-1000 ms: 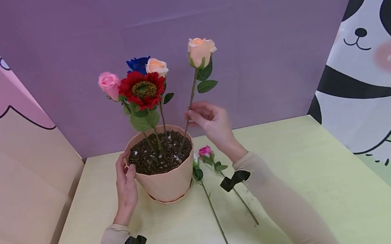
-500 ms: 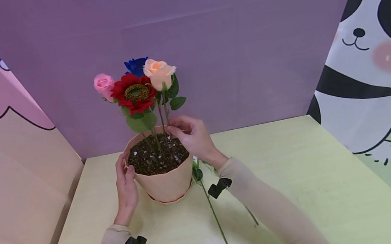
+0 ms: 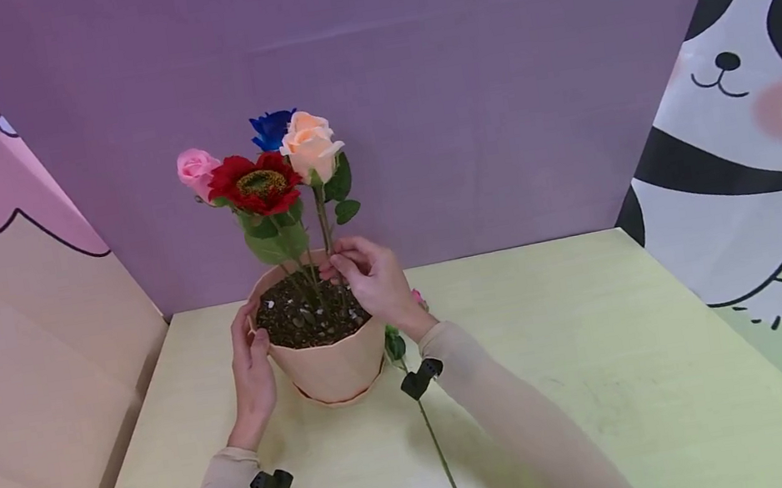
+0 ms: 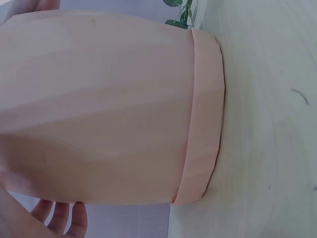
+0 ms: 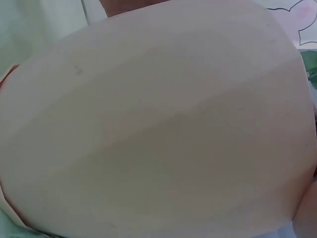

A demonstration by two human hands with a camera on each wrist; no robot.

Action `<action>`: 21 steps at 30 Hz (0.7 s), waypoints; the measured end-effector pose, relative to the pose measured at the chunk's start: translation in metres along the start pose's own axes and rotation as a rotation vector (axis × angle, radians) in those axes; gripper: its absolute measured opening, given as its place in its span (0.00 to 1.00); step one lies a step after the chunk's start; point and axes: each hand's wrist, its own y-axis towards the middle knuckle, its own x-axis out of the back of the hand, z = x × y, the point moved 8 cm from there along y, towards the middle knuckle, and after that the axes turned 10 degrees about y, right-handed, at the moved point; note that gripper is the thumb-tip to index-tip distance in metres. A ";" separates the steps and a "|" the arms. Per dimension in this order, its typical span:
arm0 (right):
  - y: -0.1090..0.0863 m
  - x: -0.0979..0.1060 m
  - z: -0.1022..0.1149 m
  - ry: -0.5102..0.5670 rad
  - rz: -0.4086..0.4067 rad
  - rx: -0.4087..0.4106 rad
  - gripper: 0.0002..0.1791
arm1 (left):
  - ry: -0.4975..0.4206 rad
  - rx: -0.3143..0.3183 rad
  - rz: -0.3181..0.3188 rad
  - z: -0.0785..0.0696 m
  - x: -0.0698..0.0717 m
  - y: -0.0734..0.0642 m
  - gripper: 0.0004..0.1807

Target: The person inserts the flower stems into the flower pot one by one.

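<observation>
A peach flowerpot full of dark soil stands on its saucer. My left hand grips its left side, thumb at the rim; in the left wrist view the pot wall fills much of the frame. Over the pot's right side my right hand pinches the stem of a peach artificial rose, whose lower end reaches the soil. That bloom overlaps another peach rose behind it. A red daisy-like flower, a pink rose and a blue rose also rise from the pot.
On the pale table, a loose green stem lies right of the pot, partly under the right wrist. A bit of a pink flower shows beyond that wrist. A purple backdrop rises behind the table.
My right hand has moved left with the peach rose, bringing it from apart at the right into the bunch. The red and pink flowers have shifted slightly left. My left hand stays on the pot.
</observation>
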 end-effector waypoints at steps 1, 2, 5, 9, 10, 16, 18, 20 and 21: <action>0.000 0.000 -0.002 0.000 0.003 -0.004 0.11 | -0.003 0.002 0.003 -0.001 0.000 0.000 0.27; -0.001 -0.001 -0.002 -0.004 0.006 -0.005 0.11 | -0.003 0.002 0.006 -0.001 0.000 0.000 0.27; -0.002 -0.004 -0.003 -0.037 0.023 0.003 0.11 | -0.006 0.011 0.010 0.002 0.001 0.000 0.27; -0.004 -0.010 -0.002 -0.102 0.061 0.033 0.08 | -0.001 0.032 0.022 0.005 0.002 0.000 0.27; -0.004 -0.011 -0.001 -0.119 0.070 0.042 0.08 | 0.001 0.036 0.027 0.005 0.002 -0.001 0.27; -0.006 -0.013 0.000 -0.227 0.107 0.071 0.08 | 0.005 0.024 0.020 0.005 0.001 -0.001 0.27; -0.006 -0.012 0.000 -0.246 0.106 0.071 0.08 | 0.002 0.022 0.014 0.004 0.000 -0.001 0.26; -0.005 -0.013 -0.001 -0.243 0.098 0.064 0.08 | 0.005 0.026 0.016 0.004 0.002 -0.001 0.26; -0.005 -0.013 -0.003 -0.237 0.091 0.059 0.08 | 0.005 0.030 0.017 0.004 0.002 -0.001 0.26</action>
